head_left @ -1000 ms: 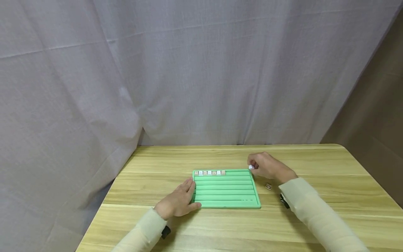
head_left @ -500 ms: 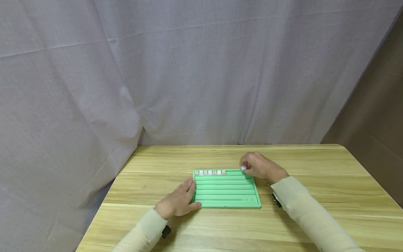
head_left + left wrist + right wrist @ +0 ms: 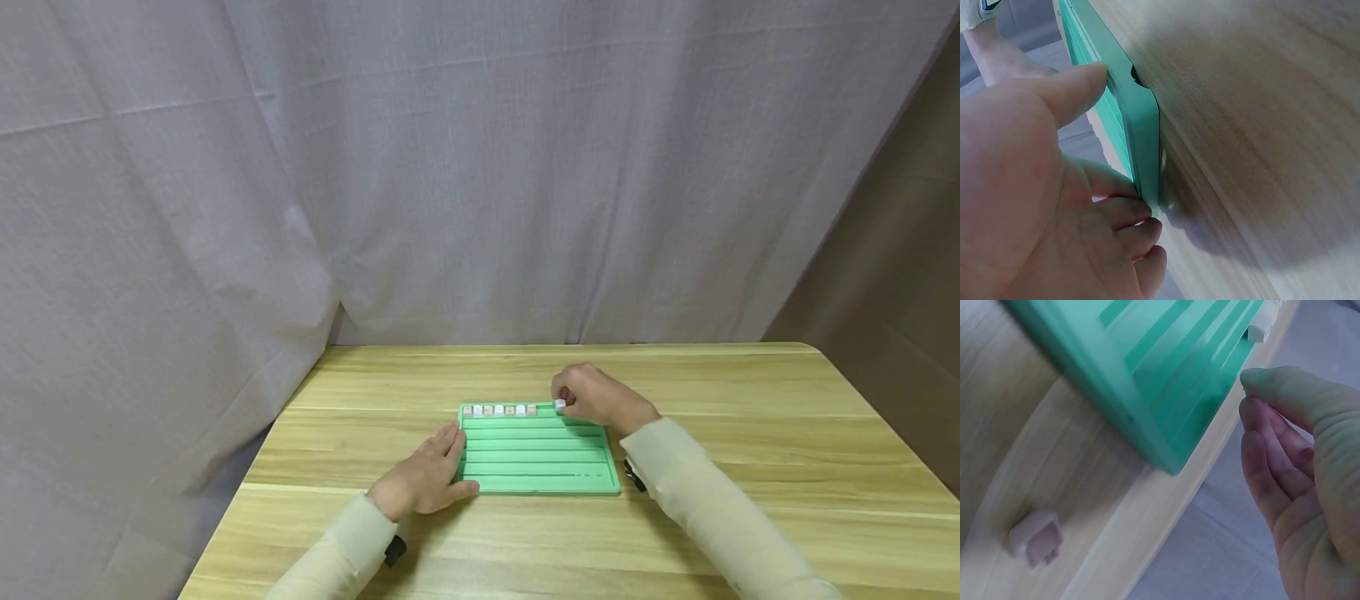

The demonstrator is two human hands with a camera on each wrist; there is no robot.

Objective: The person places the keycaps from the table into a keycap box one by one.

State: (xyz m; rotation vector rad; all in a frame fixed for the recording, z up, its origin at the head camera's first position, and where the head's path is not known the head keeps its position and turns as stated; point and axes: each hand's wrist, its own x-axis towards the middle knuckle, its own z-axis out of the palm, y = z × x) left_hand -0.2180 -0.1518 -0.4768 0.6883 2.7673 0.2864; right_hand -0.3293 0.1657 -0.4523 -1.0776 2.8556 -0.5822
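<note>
A green tray (image 3: 536, 457) with long parallel grooves lies on the wooden table. In its far groove, several white and beige keycaps (image 3: 499, 411) sit side by side from the left corner. My left hand (image 3: 427, 473) rests against the tray's left side, its thumb on the rim near the front corner. Between thumb and fingertips, my right hand (image 3: 597, 396) pinches a white keycap (image 3: 559, 404) over the far groove, a short gap right of the row. In the right wrist view the fingers mostly hide that keycap.
A loose beige keycap (image 3: 1036, 537) lies on the table (image 3: 720, 400) right of the tray, hollow side showing in the right wrist view; the right forearm covers it in the head view. A grey curtain (image 3: 480, 183) hangs behind the table's far edge.
My right hand has moved left with the white keycap, from the tray's far right corner along the far groove toward the row. The left hand and tray have stayed put.
</note>
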